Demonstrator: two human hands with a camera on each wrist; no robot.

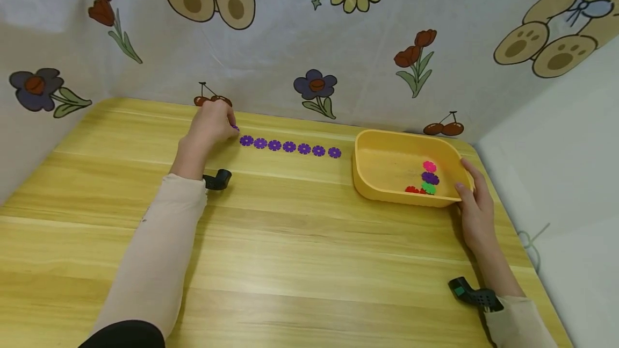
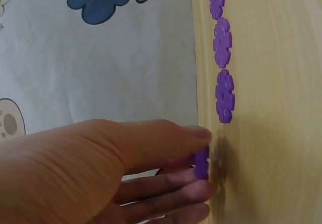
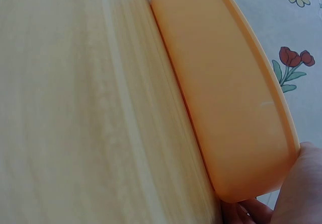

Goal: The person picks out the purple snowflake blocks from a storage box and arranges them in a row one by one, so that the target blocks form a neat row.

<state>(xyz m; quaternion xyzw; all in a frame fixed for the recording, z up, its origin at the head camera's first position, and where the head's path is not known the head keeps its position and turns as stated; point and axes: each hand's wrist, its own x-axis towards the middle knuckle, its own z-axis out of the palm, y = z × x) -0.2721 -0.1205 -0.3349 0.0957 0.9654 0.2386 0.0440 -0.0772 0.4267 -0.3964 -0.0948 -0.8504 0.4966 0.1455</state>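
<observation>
At the left end of a row of purple flower-shaped plastic pieces (image 1: 289, 146), my left hand (image 1: 210, 122) pinches another purple flower piece (image 2: 202, 163) between thumb and fingers. In the left wrist view that piece is held close over the wooden surface, mostly covered by the fingers, in line past the nearest row piece (image 2: 225, 97). My right hand (image 1: 476, 214) grips the right end of a yellow plastic tray (image 1: 387, 162), thumb on its rim and fingers around the outside. Inside the tray lie a pink piece (image 1: 429, 166), a purple piece (image 1: 430, 178), a green piece (image 1: 428, 188) and red ones (image 1: 412, 189).
The wooden table (image 1: 309, 262) meets a patterned cloth (image 1: 271, 63) along its back edge, close behind the row. A white wall (image 1: 570, 176) stands on the right. Black camera mounts (image 1: 218, 180) sit on both wrists.
</observation>
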